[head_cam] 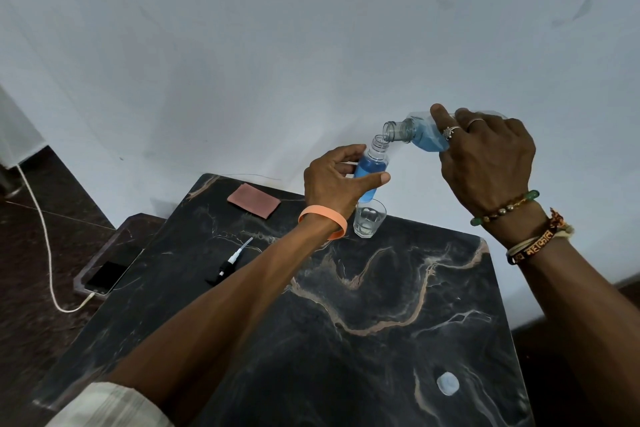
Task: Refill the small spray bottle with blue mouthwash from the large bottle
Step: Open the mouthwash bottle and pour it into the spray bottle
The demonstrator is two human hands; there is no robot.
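Observation:
My left hand (334, 180) grips the small clear spray bottle (372, 168), uncapped and mostly full of blue liquid, held tilted above the table. My right hand (485, 159) holds the large clear bottle (420, 135) tipped to the left, its open neck just above and touching the small bottle's mouth. Blue mouthwash sits in the large bottle's lower side. The black and white spray pump head (228, 263) lies on the dark marble table (346, 340), left of my left forearm.
An empty small glass (369, 218) stands on the table below the small bottle. A pink cloth (254, 199) lies at the table's back left. A white round cap (447, 383) lies near the front right. A phone (105, 277) on a white cable rests on a lower ledge at left.

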